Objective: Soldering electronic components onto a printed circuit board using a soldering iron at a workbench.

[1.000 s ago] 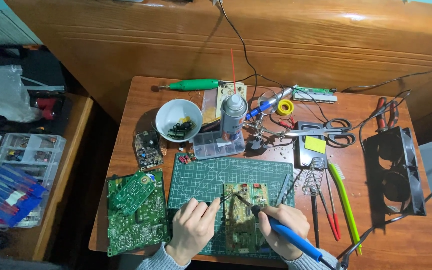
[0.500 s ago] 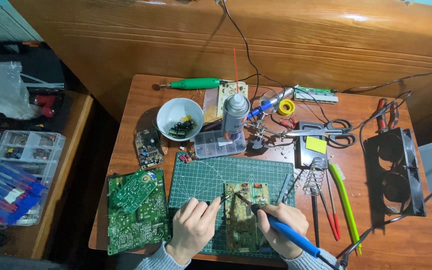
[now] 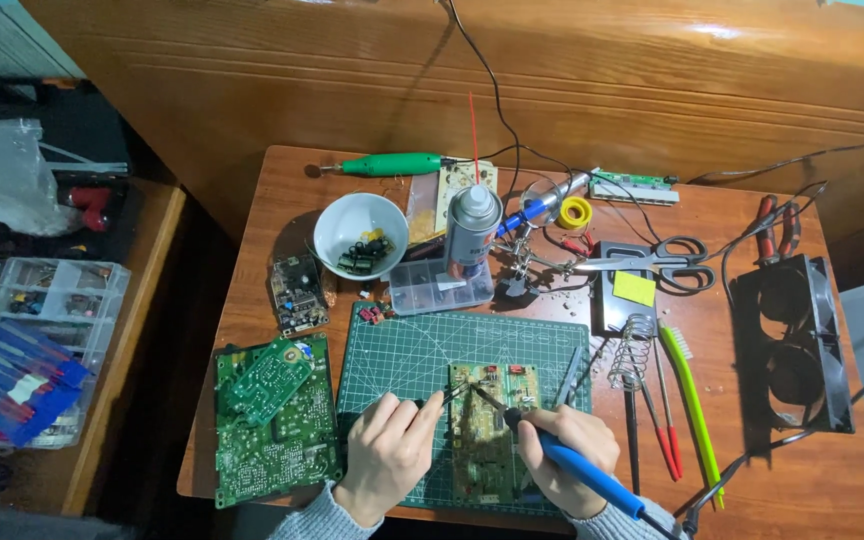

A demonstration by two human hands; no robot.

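Note:
A small green-and-tan circuit board (image 3: 492, 440) lies on the green cutting mat (image 3: 412, 355) at the table's near edge. My right hand (image 3: 562, 455) grips a blue soldering iron (image 3: 582, 470), its tip resting on the board's upper left part. My left hand (image 3: 392, 450) pinches a thin metal tool, likely tweezers (image 3: 452, 395), whose tip meets the board close to the iron's tip. The iron's cable runs off to the lower right.
A larger green circuit board (image 3: 277, 420) lies left of the mat. Behind it stand a white bowl of parts (image 3: 360, 233), a clear parts box (image 3: 442, 285), a spray can (image 3: 472, 225), a helping-hands stand, scissors (image 3: 662, 260), an iron stand coil (image 3: 637, 350) and a black fan (image 3: 792, 345).

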